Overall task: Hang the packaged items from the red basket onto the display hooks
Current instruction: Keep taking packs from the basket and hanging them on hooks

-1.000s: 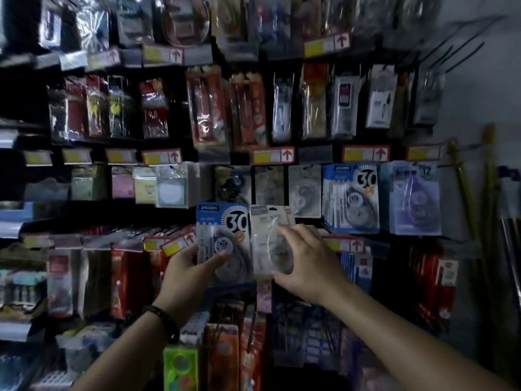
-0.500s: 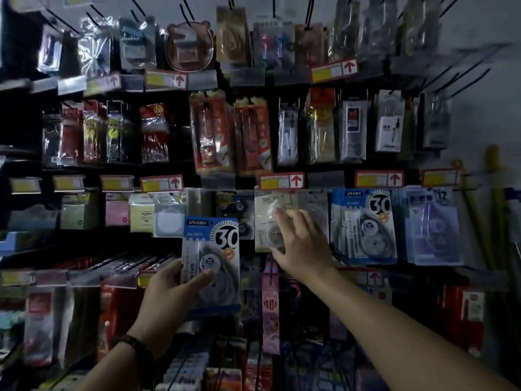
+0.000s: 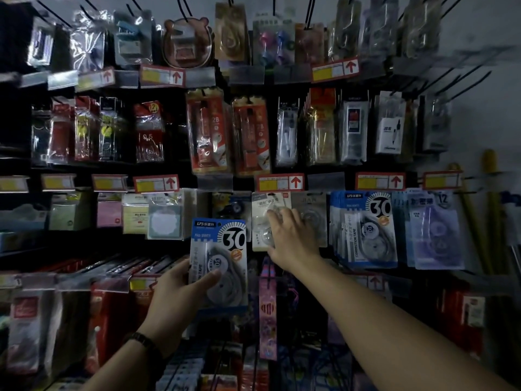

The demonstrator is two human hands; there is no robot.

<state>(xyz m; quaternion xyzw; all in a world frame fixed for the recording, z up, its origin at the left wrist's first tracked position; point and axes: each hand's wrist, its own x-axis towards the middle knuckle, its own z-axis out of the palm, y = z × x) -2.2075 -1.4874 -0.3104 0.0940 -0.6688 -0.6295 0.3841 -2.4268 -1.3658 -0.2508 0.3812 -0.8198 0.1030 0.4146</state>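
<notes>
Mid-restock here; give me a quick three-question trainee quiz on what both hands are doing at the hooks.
1. True or false: the left hand holds a blue-and-white card pack marked 30.
2. The right hand holds: A) white card pack with clear blister; B) red pencil pack; C) pink notepad.
3. Fill in: identical hanging blue packs are on the right hand's ___ side.
Key: 1 true; 2 A; 3 right.

Scene is dim overall; left side and lower shelves go near black. Brightest zone: centre packs and the grey wall top right, crossed by long diagonal shadows. Glare spots on the plastic wrappers (upper left esp.). Edges bow w/ wide-angle distortion; fine print is soft, slightly blurred.
</notes>
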